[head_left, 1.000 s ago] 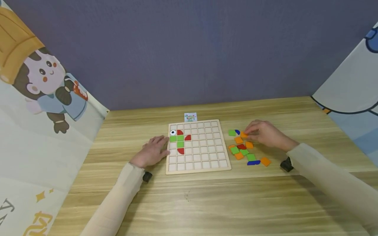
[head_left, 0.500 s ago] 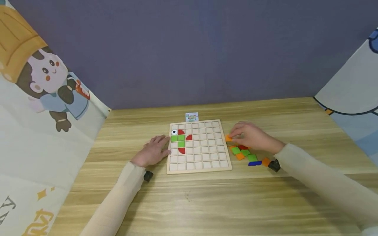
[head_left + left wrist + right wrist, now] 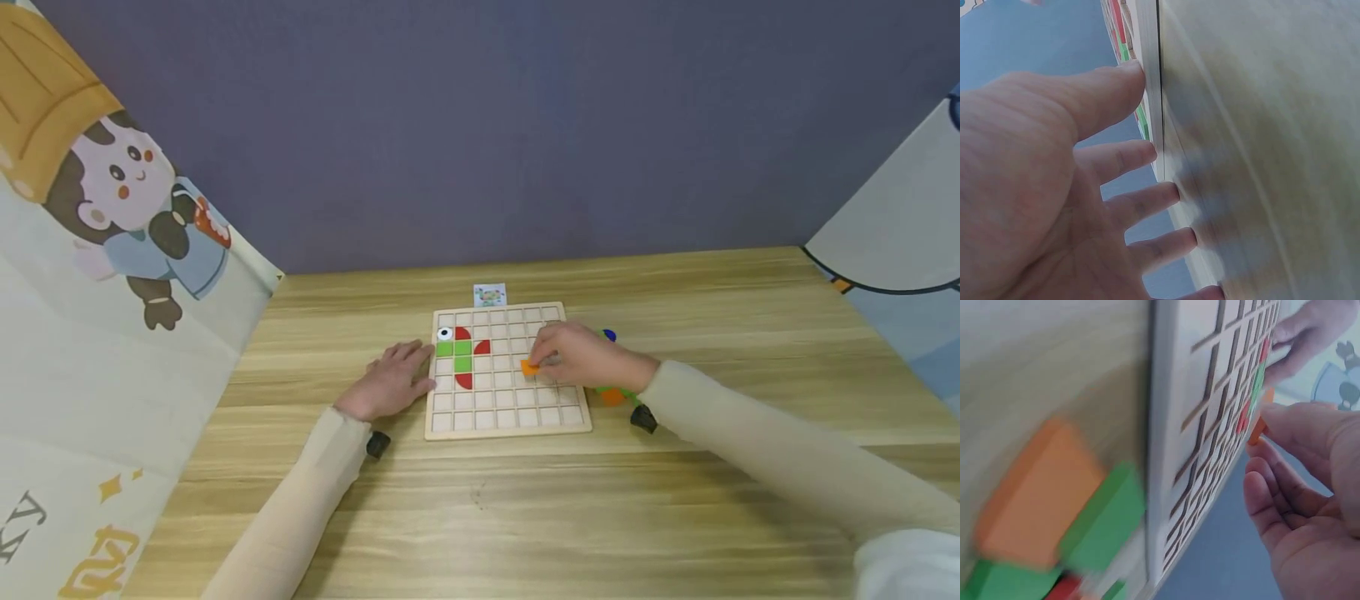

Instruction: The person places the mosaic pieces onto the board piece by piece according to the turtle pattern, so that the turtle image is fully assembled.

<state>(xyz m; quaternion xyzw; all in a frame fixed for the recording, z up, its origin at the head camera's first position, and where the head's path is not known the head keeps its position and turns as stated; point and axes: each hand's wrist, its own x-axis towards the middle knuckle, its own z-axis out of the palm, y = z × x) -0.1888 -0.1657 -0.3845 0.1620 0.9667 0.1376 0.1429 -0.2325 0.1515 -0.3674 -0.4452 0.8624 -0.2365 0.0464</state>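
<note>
My right hand [image 3: 581, 357] pinches an orange square tile [image 3: 529, 367] between thumb and fingers, over the right half of a wooden grid board [image 3: 510, 432]. In the right wrist view the orange tile [image 3: 1261, 425] stands on edge in the pinch. My left hand [image 3: 388, 381] rests at the board's left edge, its fingers spread and fairly straight; the left wrist view has the thumb [image 3: 1110, 87] at the board's side. On the board's left lie a round eye tile [image 3: 445, 333], several green squares [image 3: 462, 364] and red quarter-round tiles [image 3: 464, 382].
Loose tiles lie right of the board, partly hidden by my right arm: an orange tile [image 3: 613, 397] and a blue one [image 3: 610, 335] show. A small picture card [image 3: 490, 295] lies behind the board. A dark wall panel [image 3: 525, 133] stands at the table's back.
My right hand has carried the orange tile leftward from the loose tiles to over the board. My left hand has stayed at the board's left edge.
</note>
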